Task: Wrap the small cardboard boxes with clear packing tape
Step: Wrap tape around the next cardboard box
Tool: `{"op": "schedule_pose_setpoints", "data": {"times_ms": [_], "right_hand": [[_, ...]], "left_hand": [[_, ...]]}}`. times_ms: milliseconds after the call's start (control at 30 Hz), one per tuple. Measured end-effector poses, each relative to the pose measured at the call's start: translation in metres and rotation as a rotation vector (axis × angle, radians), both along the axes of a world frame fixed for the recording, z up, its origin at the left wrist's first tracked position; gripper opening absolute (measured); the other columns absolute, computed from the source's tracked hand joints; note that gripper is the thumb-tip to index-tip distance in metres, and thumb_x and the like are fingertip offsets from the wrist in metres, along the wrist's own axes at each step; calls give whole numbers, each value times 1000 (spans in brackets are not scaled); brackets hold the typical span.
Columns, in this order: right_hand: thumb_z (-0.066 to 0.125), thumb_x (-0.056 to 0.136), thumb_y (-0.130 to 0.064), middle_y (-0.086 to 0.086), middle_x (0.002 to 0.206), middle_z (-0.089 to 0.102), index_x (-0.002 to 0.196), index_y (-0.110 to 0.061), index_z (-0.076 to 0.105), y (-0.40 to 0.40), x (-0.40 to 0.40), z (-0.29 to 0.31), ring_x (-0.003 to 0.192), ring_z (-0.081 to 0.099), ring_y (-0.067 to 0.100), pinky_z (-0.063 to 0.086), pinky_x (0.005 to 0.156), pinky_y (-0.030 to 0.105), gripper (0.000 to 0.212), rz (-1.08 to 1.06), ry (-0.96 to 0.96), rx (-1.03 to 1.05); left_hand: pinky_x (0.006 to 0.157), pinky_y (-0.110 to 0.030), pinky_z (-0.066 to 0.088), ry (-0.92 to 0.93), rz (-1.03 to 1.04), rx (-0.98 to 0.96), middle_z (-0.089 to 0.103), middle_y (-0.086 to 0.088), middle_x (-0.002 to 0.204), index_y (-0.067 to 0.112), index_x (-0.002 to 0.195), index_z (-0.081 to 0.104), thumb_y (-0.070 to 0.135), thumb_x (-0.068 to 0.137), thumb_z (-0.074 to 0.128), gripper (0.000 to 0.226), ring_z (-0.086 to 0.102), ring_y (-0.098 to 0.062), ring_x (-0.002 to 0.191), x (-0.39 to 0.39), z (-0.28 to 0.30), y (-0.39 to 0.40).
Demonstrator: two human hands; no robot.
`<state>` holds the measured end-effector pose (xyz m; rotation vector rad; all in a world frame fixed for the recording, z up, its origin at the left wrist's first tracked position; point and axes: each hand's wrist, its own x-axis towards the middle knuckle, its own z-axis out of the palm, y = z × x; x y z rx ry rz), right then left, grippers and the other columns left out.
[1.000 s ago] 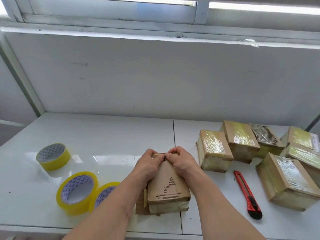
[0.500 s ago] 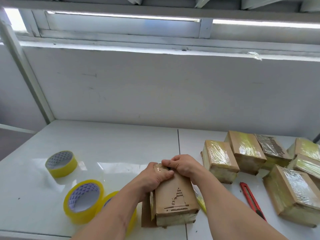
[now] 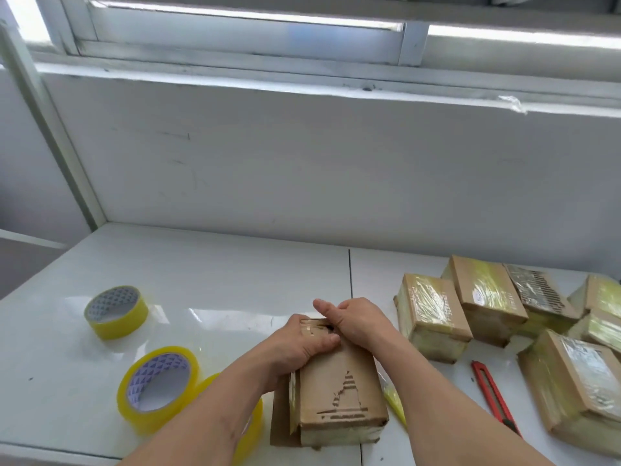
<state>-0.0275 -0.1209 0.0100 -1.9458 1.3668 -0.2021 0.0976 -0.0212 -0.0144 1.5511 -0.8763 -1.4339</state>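
Both hands are sitting a little differently now than a moment ago: the right hand [image 3: 358, 326] is lying more across the far end of the box, and its thumb is now sticking out to the left, while the left thumb is now lying over the top edge.

A white table [image 3: 215, 280] is carrying everything, in front of a white wall under a window frame. On its right side a group of taped boxes [image 3: 487, 307] is lying close together, some touching each other, all shining with yellowish tape. The unwrapped cardboard box [image 3: 339, 395] is lying at the near edge of the table, in the middle, on a flat piece of cardboard, with a torn mark showing on its top face.

The left hand [image 3: 302, 344] is gripping the far left corner of this box, fingers curled around it. The right hand is pressing on the far end, fingers bent over the edge; I cannot tell how firmly it is holding.

Three tape rolls are standing to the left: the far roll [image 3: 116, 312] alone, the near roll [image 3: 158, 388] just beside a third roll [image 3: 250, 428], which the left forearm is partly hiding. A red cutter [image 3: 494, 395] is lying between the box and the taped boxes.
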Motion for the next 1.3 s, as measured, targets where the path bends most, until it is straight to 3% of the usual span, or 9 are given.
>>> {"op": "schedule_pose_setpoints", "data": {"times_ms": [133,267,567,700,867,967,1067,1167,1300], "right_hand": [[23,93,-79,2,89,67,77,-17,63,3,19,5,89,62,24,45,75,35,75,15,259,-195],[16,100,-69,7,112,70,107,-16,70,9,26,-2,104,64,27,44,79,37,76,-6,359,-298],[10,106,-54,11,117,69,115,-13,68,12,34,-7,109,64,30,40,80,38,72,-4,421,-367],[14,105,-57,8,112,70,105,-15,70,13,30,0,105,63,29,41,79,37,71,-1,351,-367],[27,104,-58,1,78,66,67,-16,55,20,10,14,83,60,26,47,73,38,63,-78,-26,-417],[34,106,-50,-1,64,52,61,-16,43,40,-1,21,74,54,27,36,69,37,57,-55,-70,-488],[38,106,-47,-1,67,53,62,-16,45,61,-1,20,72,52,26,33,73,36,54,-22,-85,-578],[40,105,-46,2,82,63,76,-14,60,79,-1,12,83,55,25,35,79,36,49,-19,-90,-592],[42,105,-45,-3,83,58,77,-19,57,99,-3,13,86,54,24,42,87,40,42,-7,-110,-546]], "left_hand": [[93,-41,58,44,82,20,71,-5,115,22,124,56,40,104,51,28,70,-21,104,-5,3,5],[98,-47,55,-45,179,7,68,-4,115,29,112,61,43,106,39,27,67,-22,106,-15,-7,6],[99,-46,53,-134,265,-53,67,1,113,29,111,64,39,106,36,30,65,-20,106,-16,-20,-1],[102,-46,50,-182,244,-46,65,-1,121,26,120,61,43,107,34,34,62,-20,110,-17,-13,1],[119,-35,28,-329,229,-45,43,3,154,24,149,45,49,108,27,51,39,-18,142,-8,20,18],[114,-32,29,-391,260,-104,49,1,149,19,146,49,42,109,32,47,42,-17,138,13,31,33],[102,-30,36,-571,167,-99,53,5,120,24,123,59,27,108,35,28,48,-16,117,36,27,50],[109,-30,38,-835,-45,54,56,1,130,21,128,60,12,101,37,36,50,-15,124,56,17,67],[103,-31,44,-1209,-376,196,54,-2,146,26,142,53,19,98,46,45,51,-22,132,64,7,85]]}}
